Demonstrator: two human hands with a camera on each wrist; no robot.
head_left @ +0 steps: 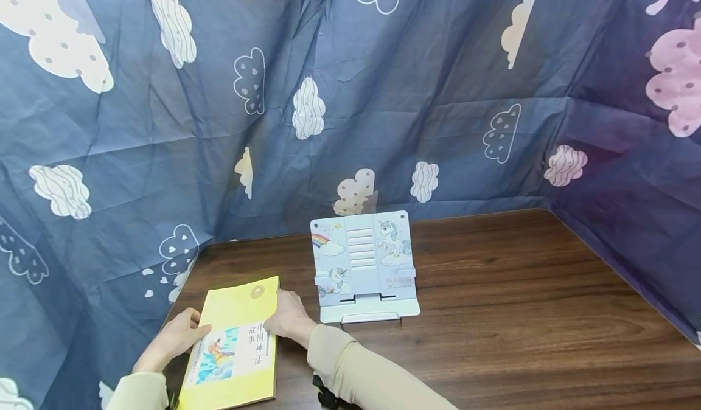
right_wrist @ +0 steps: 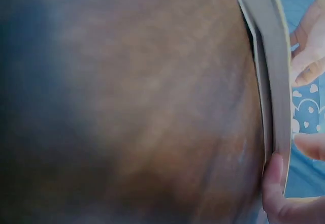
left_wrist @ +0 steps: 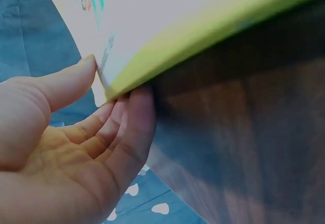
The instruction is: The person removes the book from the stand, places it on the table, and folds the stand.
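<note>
A yellow book with a picture and Chinese characters on its cover is at the left of the table, between both hands. My left hand grips its left edge. In the left wrist view, the thumb lies on the cover and the fingers are curled under the spine-like yellow edge. At the opposite edge, my right hand holds the book, its thumb over the cover. The right wrist view shows a fingertip against the page edges, where a dark gap runs between the layers.
A pale blue book stand with unicorn pictures stands upright to the right of the book. Brown wooden table stretches out to the right. Dark blue cloth with cloud prints hangs behind and at both sides.
</note>
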